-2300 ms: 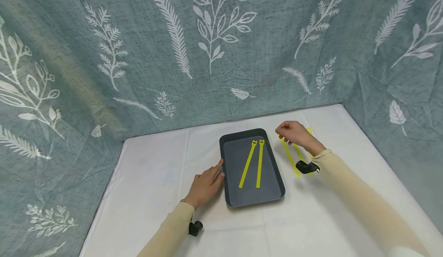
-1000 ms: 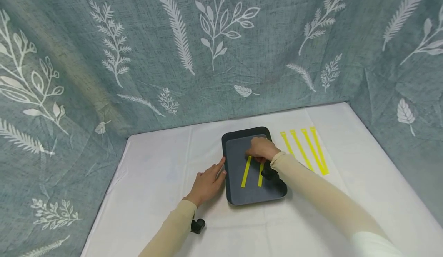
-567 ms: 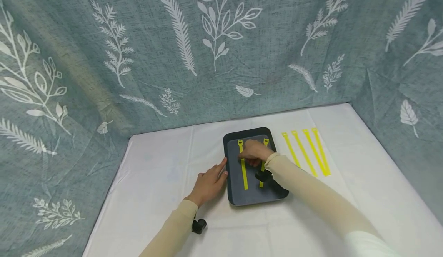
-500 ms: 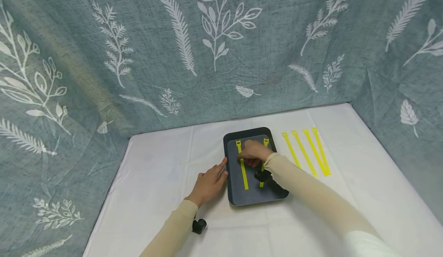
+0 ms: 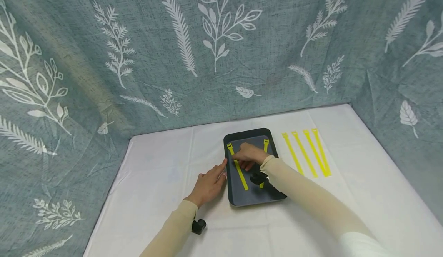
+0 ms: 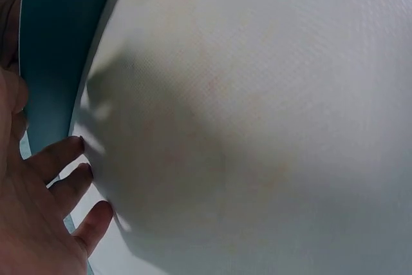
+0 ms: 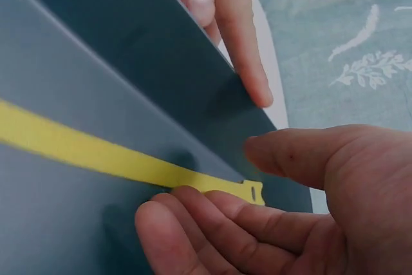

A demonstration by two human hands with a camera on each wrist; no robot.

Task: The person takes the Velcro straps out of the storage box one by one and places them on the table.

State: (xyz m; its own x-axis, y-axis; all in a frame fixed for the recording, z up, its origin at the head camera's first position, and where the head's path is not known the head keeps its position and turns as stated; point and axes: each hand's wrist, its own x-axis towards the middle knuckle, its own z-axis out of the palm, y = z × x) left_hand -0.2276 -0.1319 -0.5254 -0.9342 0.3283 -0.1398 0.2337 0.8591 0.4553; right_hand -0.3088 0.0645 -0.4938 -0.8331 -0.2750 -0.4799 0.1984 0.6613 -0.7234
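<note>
Two yellow hook-and-loop cable ties lie in a dark grey tray (image 5: 247, 201). The left cable tie (image 5: 241, 175) slants, its slotted head close to the tray's left wall. The right cable tie (image 5: 266, 144) is partly hidden behind my right hand (image 5: 250, 154). In the right wrist view, the fingers of that hand touch the edge of the left cable tie (image 7: 116, 156) near its head, while the thumb stands apart from it. My left hand (image 5: 206, 184) rests at the tray's left side, fingertips against its rim; in the left wrist view its fingers (image 6: 64, 188) are spread.
Several more yellow cable ties (image 5: 304, 153) lie on the white tablecloth (image 5: 155, 180) to the right of the tray. A blue-green curtain (image 5: 138, 49) with white leaf prints hangs behind and at both sides of the table.
My right hand has come from the cable ties on the table into the tray. The left cable tie's head has swung left, and the two ties lie farther apart. My left hand stays put.
</note>
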